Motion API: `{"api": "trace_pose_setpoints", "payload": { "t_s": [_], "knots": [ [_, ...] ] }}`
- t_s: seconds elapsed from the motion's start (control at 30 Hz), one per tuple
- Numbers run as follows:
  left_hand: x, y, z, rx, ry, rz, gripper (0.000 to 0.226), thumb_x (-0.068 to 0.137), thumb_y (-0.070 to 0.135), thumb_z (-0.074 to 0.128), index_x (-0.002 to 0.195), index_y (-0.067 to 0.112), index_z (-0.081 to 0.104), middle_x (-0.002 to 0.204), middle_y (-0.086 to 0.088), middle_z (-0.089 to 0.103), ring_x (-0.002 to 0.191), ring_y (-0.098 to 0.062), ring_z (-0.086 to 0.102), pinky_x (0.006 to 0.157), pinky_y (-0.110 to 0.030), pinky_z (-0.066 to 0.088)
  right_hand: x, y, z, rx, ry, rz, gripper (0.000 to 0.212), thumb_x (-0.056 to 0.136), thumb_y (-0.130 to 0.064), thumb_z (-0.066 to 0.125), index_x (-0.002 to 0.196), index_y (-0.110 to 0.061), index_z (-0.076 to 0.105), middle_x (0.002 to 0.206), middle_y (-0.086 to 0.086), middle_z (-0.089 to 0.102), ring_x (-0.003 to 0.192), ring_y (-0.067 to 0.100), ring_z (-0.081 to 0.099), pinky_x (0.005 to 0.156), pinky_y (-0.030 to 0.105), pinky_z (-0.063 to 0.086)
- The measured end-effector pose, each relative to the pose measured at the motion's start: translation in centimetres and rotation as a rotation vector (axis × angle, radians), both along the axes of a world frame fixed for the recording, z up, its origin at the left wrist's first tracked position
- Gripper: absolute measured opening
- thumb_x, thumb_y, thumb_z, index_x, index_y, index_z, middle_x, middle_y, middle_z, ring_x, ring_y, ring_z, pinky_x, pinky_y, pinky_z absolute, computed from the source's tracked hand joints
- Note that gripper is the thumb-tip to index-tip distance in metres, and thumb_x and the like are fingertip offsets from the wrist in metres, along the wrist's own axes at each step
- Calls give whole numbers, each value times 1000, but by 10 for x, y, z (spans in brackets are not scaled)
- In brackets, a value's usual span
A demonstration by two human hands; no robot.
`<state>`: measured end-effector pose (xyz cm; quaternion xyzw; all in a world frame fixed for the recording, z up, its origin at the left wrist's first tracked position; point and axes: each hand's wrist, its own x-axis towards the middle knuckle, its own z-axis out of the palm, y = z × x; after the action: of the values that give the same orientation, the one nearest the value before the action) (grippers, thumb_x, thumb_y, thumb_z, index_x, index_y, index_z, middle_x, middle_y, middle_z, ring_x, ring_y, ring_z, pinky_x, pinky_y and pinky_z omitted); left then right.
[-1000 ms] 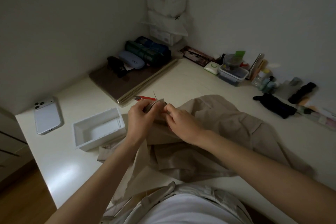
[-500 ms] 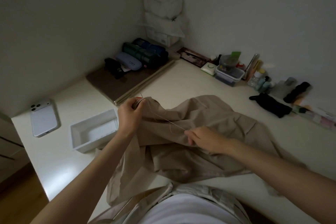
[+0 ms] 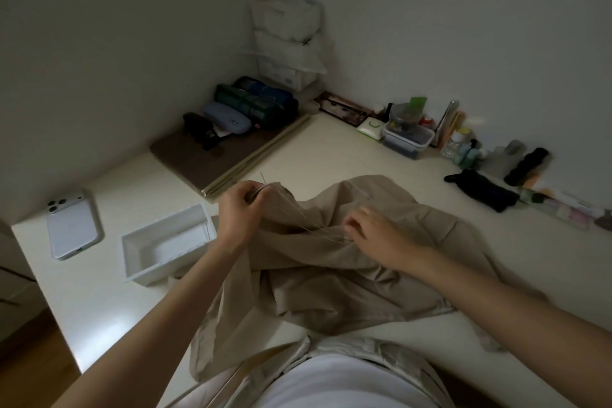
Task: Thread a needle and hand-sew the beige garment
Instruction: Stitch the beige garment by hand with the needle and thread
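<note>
- While the left hand [image 3: 240, 212] pinches the far edge of the crumpled beige cloth garment [image 3: 331, 272],
- right hand [image 3: 377, 237] pinches thin pale thread [image 3: 314, 227] over its middle.

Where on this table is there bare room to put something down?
Bare tabletop lies between the beige garment and the clear container, and on the near edge in front of the white tray. The bottles along the wall and the laptop corner are crowded.
</note>
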<state>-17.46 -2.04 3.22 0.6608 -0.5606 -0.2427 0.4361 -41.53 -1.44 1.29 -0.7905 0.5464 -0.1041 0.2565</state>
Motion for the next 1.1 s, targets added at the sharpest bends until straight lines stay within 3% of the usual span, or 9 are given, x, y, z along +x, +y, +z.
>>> {"api": "trace_pose_setpoints", "payload": {
  "t_s": [0.1,0.23,0.4,0.6,0.77,0.83,0.9,1.0,1.1],
  "knots": [
    [-3,2,-1,0,-18,-84,19,92,26,60,100,12,70,95,2,66,85,-2,57,69,-12,42,24,-10,17,-178,-136,3,30,99,-24,46,126,-14,53,124,-2,46,111,10,47,98,21,37],
    [-7,6,2,0,-51,-181,17,91,21,61,101,10,70,95,2,67,88,-6,60,73,-19,49,57,-25,40,-78,-328,-24,33,99,-29,47,128,-17,57,127,-1,50,118,10,47,102,26,38],
    [-11,16,9,-30,-70,-260,11,89,14,63,99,12,69,88,-1,66,80,-12,61,71,-23,48,85,-29,53,16,-431,9,23,95,-24,56,107,-11,70,104,2,69,92,7,60,76,11,44],
    [-1,19,6,-19,-90,-265,4,87,20,67,84,19,65,70,13,59,64,4,54,58,-10,39,96,-38,57,63,-557,-54,15,91,-18,62,95,-8,73,87,-1,71,83,6,65,81,19,51],
    [5,20,5,200,-176,-384,22,88,22,65,109,13,64,100,4,61,94,-11,59,76,-10,44,97,-53,76,157,-696,-91,17,94,-15,57,98,-3,68,82,1,70,81,13,68,83,24,55],
    [5,19,11,352,-10,-492,44,83,30,60,125,19,55,117,7,57,109,-8,54,88,-15,42,98,-58,84,143,-675,-67,17,95,-15,56,98,-2,68,83,3,70,83,16,68,83,25,56],
    [2,18,19,360,241,-512,40,86,30,58,125,20,55,118,9,61,109,-3,57,90,-15,45,100,-64,89,137,-674,-56,16,95,-14,56,97,-3,68,81,3,69,81,15,67,81,24,56],
    [1,15,28,309,557,-433,24,85,27,61,103,12,65,102,-5,69,99,-14,65,94,-25,49,101,-74,92,148,-710,-78,15,97,-14,52,94,-7,65,77,1,67,78,13,65,80,24,55],
    [9,11,33,227,800,-387,17,82,24,56,83,8,61,90,-19,59,81,-20,63,87,-34,51,97,-85,89,163,-744,-165,18,99,-14,47,91,-8,63,75,2,65,76,12,63,84,30,54]
  ]
}}
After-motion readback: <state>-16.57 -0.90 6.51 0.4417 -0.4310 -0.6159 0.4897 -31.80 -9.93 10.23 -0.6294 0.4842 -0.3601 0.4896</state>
